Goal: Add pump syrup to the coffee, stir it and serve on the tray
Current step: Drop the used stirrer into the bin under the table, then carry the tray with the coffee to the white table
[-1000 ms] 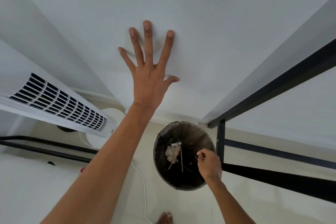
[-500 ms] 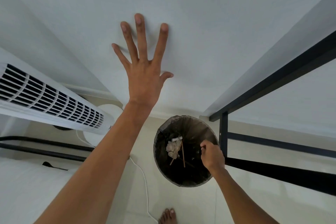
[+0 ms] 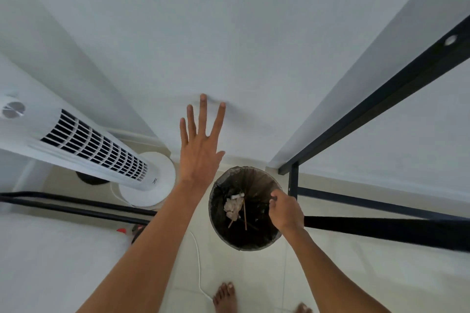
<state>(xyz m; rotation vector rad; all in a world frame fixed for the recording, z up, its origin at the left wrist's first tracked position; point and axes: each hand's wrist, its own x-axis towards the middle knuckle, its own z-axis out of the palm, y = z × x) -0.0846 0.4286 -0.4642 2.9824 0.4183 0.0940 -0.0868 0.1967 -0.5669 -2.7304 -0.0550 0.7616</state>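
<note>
The left hand (image 3: 201,157) is pressed flat on the white wall (image 3: 254,33), its grip spread wide and holding nothing. The right hand (image 3: 286,209) hangs over the right rim of the lined bin (image 3: 223,185), fingers curled together; whether they pinch anything I cannot tell. Wooden stir sticks (image 3: 244,213) lie inside on crumpled paper (image 3: 232,207): probably light, stiff, easily snapped. Coffee, syrup and tray are out of view.

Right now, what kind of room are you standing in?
Probably a corner of a home, though I can't tell which room. A white tower fan stands on the tiled floor, a lined waste bin sits by the wall, and a black metal table frame is beside it.
</note>
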